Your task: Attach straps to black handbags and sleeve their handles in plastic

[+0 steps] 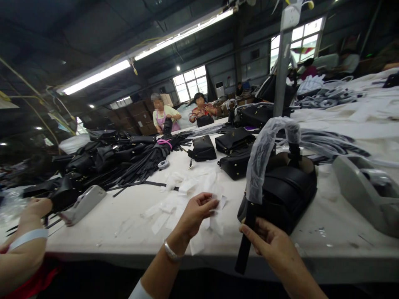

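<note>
A black handbag point(289, 182) lies on the white-covered table close to the front edge. Its strap arches up, wrapped in clear plastic film point(257, 170). My right hand point(271, 238) is closed around the bare black strap end point(245, 249), which hangs past the table edge. To the left of the bag, my left hand point(198, 211) pinches a small thin whitish slip point(222, 202) between thumb and fingers. Beneath that hand spreads a heap of white paper strips point(187, 187).
A grey tape dispenser point(368, 191) stands at right, another dispenser point(82, 203) at left. Further back lie black bags point(202, 148), a pile of black straps point(140, 166) and grey wrapped handles point(327, 141). A co-worker's arm point(28, 232) reaches in at left; two people work opposite.
</note>
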Tool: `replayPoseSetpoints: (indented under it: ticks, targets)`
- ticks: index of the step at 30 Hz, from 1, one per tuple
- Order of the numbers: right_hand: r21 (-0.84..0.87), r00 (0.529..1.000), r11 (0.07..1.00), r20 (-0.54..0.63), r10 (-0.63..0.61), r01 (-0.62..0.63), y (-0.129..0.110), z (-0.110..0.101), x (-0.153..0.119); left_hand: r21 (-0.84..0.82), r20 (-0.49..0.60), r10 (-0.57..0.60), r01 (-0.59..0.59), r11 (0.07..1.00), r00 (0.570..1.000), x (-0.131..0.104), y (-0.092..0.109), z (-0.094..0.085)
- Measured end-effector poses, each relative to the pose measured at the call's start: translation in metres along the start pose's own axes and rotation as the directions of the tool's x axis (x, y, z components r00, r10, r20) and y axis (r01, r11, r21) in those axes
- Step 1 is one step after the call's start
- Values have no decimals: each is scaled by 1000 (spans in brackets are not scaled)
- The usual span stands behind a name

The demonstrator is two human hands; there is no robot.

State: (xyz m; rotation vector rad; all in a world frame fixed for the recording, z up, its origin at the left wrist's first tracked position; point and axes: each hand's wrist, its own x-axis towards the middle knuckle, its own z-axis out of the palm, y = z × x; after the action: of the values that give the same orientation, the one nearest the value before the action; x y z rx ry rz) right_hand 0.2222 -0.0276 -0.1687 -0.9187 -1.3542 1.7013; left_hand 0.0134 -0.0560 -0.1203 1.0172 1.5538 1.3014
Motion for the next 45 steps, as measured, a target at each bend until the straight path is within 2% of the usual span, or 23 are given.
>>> replayPoseSetpoints:
  ticks: [2,4,7,10,18,21,24,28,30,35,42,45]
  targets:
    - [7,1000,1000,13,-13,13,1,1,-1,-157,25,-35,38,987,999,-18,-2,17]
    - [9,999,1000,41,-13,12,1,2,-1,-282,24,-23,28,959,999,-31,-5,32]
    - [-9,996,1000,88,-28,29,0,4,-3,-334,-3,46,-45,942,999,-42,-11,51]
    - [-54,995,997,87,-46,51,-3,4,-5,-306,-43,95,-103,946,995,-45,-16,59]
    - [-18,998,1000,68,-8,9,-11,7,-13,-137,-153,226,-247,959,962,-37,-15,58]
    - [12,997,1000,81,-19,18,-7,8,-12,-132,-169,218,-241,962,961,-36,-14,58]
    - [-5,996,999,78,-37,37,-3,8,-11,-101,-133,205,-219,971,970,-40,-17,58]
    - [-52,993,997,103,-58,63,-2,6,-12,-10,10,255,-255,967,967,-46,-20,58]
    - [-71,992,994,101,-72,80,-2,5,-12,-3,7,248,-248,969,969,-45,-20,59]
    - [-150,994,986,94,-58,72,0,5,-12,-153,-122,181,-198,968,976,-35,-16,59]
    - [-160,996,985,78,-52,64,5,5,-11,-407,-115,68,-109,907,991,-34,-10,60]
    - [-147,998,989,51,-25,32,5,5,-10,-428,-136,63,-116,896,989,-35,-8,59]
